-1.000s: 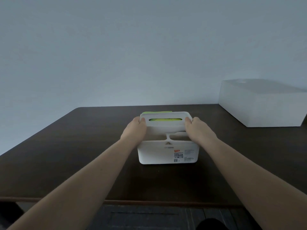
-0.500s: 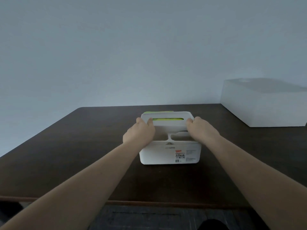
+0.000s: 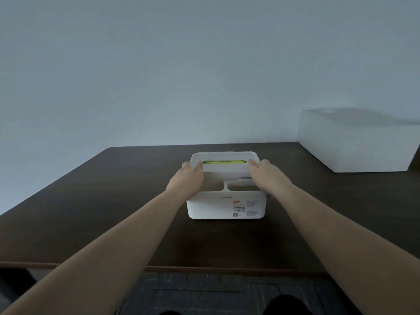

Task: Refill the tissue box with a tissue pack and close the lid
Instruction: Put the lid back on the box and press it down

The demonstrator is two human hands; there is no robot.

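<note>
A white tissue box (image 3: 213,208) with a small printed label on its front stands in the middle of the dark table (image 3: 91,212). Its white lid (image 3: 225,170) lies flat across the rear half of the box. Through the lid's slot shows the bright green tissue pack (image 3: 223,162). My left hand (image 3: 187,180) grips the lid's left end, thumb on top. My right hand (image 3: 267,177) grips the lid's right end. Open compartments of the box show in front of the lid, between my hands.
A large white box (image 3: 356,144) sits at the table's far right corner. A pale wall rises behind the table. The table's front edge runs just under my forearms, with dark floor below.
The lid has come down lower and flatter onto the box, covering the green pack except at the slot. Both hands have shifted slightly forward with it.
</note>
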